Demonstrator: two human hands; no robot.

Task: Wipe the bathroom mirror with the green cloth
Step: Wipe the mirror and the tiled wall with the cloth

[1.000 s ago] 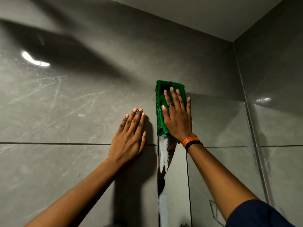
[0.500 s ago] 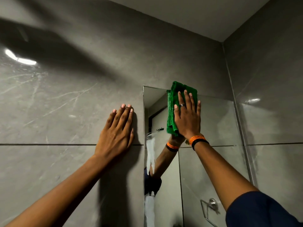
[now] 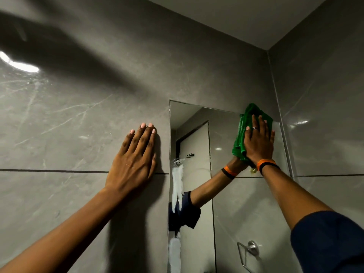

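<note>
The bathroom mirror (image 3: 222, 205) is set into the grey tiled wall, right of centre. My right hand (image 3: 258, 142) presses a folded green cloth (image 3: 239, 142) flat against the mirror's upper right corner; the cloth shows above and left of the fingers. My left hand (image 3: 134, 160) rests flat on the wall tile just left of the mirror's left edge, fingers together, holding nothing. White foam streaks (image 3: 177, 186) run down the mirror's left side. The glass reflects my right arm and cloth.
Grey marble-look wall tiles (image 3: 69, 125) surround the mirror. A second tiled wall (image 3: 325, 125) meets it in a corner right beside the mirror's right edge. The ceiling (image 3: 236, 20) is close above. A chrome towel ring (image 3: 250, 251) shows reflected low in the mirror.
My right hand has slid the green cloth from the mirror's upper left edge across to its upper right corner. The view has turned right, showing more mirror. My left hand stays on the wall.
</note>
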